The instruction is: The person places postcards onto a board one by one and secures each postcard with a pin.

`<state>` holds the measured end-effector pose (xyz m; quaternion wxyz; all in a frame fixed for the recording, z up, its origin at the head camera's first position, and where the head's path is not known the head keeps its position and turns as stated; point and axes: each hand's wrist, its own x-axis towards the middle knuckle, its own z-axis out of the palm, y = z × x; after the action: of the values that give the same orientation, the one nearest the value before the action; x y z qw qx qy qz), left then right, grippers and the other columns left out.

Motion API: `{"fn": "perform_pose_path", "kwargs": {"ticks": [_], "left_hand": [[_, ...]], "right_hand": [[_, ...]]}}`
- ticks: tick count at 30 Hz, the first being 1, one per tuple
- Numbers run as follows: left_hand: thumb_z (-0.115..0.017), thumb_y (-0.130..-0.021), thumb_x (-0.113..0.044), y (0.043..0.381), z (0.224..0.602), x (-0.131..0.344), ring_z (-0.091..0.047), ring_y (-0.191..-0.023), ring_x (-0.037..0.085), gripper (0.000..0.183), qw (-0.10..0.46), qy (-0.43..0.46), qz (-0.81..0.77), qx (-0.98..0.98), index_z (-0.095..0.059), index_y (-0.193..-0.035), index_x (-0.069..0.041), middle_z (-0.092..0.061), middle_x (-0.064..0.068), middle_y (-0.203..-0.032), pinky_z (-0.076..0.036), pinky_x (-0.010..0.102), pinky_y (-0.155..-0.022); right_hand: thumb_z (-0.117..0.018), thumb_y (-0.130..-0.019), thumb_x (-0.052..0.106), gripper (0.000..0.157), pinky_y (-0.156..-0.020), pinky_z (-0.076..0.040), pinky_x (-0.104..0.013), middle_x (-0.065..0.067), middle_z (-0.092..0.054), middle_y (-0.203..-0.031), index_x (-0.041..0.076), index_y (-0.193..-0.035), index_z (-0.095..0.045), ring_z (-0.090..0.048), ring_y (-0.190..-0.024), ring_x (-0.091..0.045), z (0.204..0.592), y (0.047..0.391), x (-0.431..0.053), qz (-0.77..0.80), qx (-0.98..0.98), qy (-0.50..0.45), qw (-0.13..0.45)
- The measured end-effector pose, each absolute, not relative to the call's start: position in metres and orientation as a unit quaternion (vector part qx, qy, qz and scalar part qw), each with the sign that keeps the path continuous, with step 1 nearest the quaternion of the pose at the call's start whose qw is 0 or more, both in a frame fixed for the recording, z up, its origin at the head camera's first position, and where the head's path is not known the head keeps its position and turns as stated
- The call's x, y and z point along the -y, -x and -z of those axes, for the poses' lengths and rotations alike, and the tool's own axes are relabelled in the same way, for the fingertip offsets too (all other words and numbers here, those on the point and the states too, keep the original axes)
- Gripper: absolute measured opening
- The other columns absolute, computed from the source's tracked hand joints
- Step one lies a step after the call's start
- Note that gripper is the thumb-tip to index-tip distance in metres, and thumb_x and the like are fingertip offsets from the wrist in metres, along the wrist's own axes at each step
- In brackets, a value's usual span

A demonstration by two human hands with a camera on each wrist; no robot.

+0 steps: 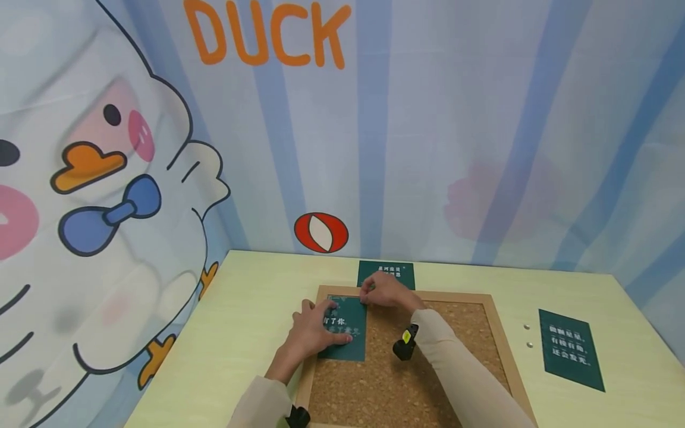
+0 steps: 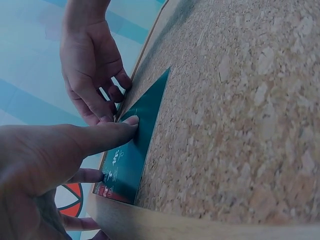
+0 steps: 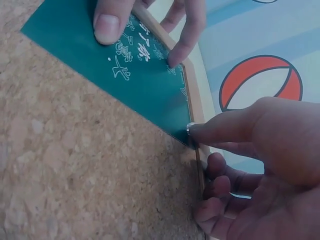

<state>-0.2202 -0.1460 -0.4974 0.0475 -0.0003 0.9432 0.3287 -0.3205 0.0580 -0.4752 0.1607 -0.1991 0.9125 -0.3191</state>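
Note:
A dark green card (image 1: pixel 345 351) with white lettering lies in the upper left corner of a wood-framed cork board (image 1: pixel 396 392). My left hand (image 1: pixel 309 334) spreads over the card, with the thumb and a fingertip pressing on its face. At the card's upper right corner, beside the frame, my right hand (image 1: pixel 387 290) pinches a small silver thumbtack (image 3: pixel 189 128) against it. The thumbtack is mostly hidden by the thumb. In the right wrist view, the other right fingers are bent over the frame's edge.
Behind the board lies another green card (image 1: pixel 386 267), partly covered by the right hand. A third green card (image 1: pixel 571 351) lies to the right on the pale yellow table (image 1: pixel 257 279). Between it and the board sit two small silver tacks (image 1: pixel 530 345). A duck-print curtain (image 1: pixel 417 148) hangs behind.

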Motion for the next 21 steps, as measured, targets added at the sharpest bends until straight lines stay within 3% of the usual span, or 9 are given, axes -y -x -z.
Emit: {"fn": "perform_pose_path", "kwargs": {"ticks": [5,9,15,18,21], "left_hand": [[-0.094,-0.075,-0.044,0.221,0.498,0.146,-0.044,-0.114,0.041,0.079,0.045,0.0,-0.325,-0.945,-0.06,-0.141,-0.019,-0.044,0.021,-0.131,-0.052,0.062,-0.085],[-0.094,-0.075,-0.044,0.221,0.499,0.145,-0.044,-0.113,0.041,0.079,0.044,-0.001,-0.324,-0.945,-0.06,-0.141,-0.019,-0.044,0.021,-0.13,-0.052,0.061,-0.085],[-0.094,-0.075,-0.044,0.221,0.498,0.145,-0.044,-0.111,0.04,0.078,0.042,-0.002,-0.325,-0.945,-0.06,-0.141,-0.019,-0.043,0.02,-0.128,-0.051,0.059,-0.083],[-0.094,-0.074,-0.044,0.221,0.498,0.145,-0.043,-0.111,0.04,0.079,0.044,0.001,-0.326,-0.944,-0.06,-0.141,-0.019,-0.043,0.02,-0.128,-0.051,0.059,-0.083],[-0.094,-0.074,-0.044,0.221,0.498,0.145,-0.043,-0.111,0.04,0.079,0.046,0.003,-0.325,-0.945,-0.06,-0.141,-0.019,-0.043,0.02,-0.128,-0.051,0.059,-0.083]], "right_hand": [[-0.068,-0.098,0.012,0.011,-0.072,-0.046,-0.032,0.0,-0.063,-0.087,0.009,-0.098,-0.078,-0.056,-0.081,-0.018,0.474,0.323,-0.059,0.309,-0.913,0.197,0.179],[-0.065,-0.099,0.013,0.017,-0.064,-0.041,-0.03,0.0,-0.056,-0.074,0.007,-0.088,-0.077,-0.052,-0.071,-0.017,0.472,0.325,-0.058,0.312,-0.912,0.182,0.194],[-0.067,-0.096,0.011,0.041,-0.051,-0.033,-0.03,0.002,-0.037,-0.057,0.013,-0.058,-0.051,-0.039,-0.052,-0.015,0.467,0.33,-0.049,0.31,-0.916,0.128,0.222],[-0.066,-0.096,0.008,0.048,-0.047,-0.031,-0.03,0.002,-0.032,-0.055,0.016,-0.056,-0.04,-0.035,-0.049,-0.015,0.465,0.331,-0.044,0.303,-0.918,0.114,0.231],[-0.064,-0.097,0.007,0.046,-0.045,-0.032,-0.031,0.001,-0.032,-0.056,0.015,-0.059,-0.04,-0.034,-0.048,-0.016,0.462,0.33,-0.04,0.294,-0.921,0.102,0.233]]}}
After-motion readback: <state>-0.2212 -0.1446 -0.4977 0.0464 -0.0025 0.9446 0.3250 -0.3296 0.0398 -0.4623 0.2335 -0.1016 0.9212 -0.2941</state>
